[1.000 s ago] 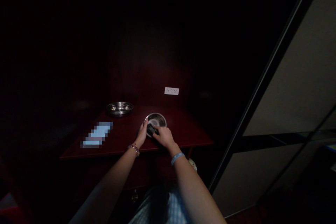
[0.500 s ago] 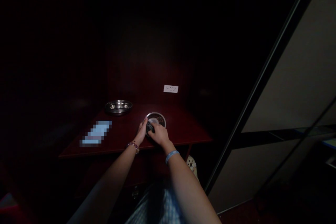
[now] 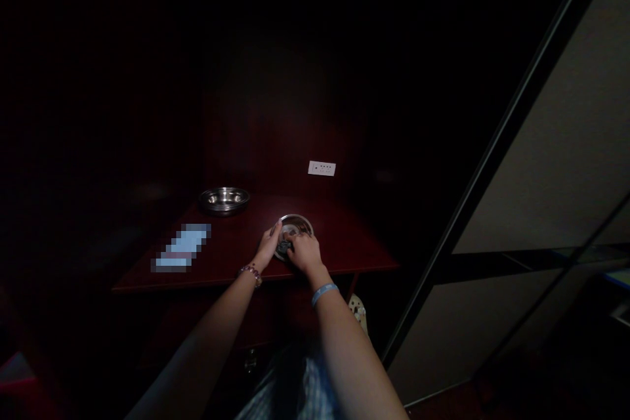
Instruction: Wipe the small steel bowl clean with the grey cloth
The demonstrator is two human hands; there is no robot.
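Observation:
A round stainless steel bowl (image 3: 300, 223) is tilted toward me near the front of the dark red desk. My left hand (image 3: 268, 248) grips its left rim, with the thumb and fingers around the edge. Inside the bowl, my right hand (image 3: 305, 252) presses a dark grey, rough-looking scouring pad (image 3: 284, 247) against the lower left of the wall. Its fingers are bent around the pad, and their tips are partly hidden. A beaded bracelet is on my left wrist, a light blue band on my right.
Stacked steel bowls (image 3: 224, 199) stand at the back left of the desk (image 3: 236, 236). A blurred-out, bright flat object (image 3: 183, 247) lies before them. A white socket plate (image 3: 321, 168) is on the back wall. To the right rises a sliding door edge (image 3: 492, 151).
My right hand has shifted slightly inside the bowl with the scouring pad, its knuckles now more over the bowl's right side. My left hand keeps its hold on the rim.

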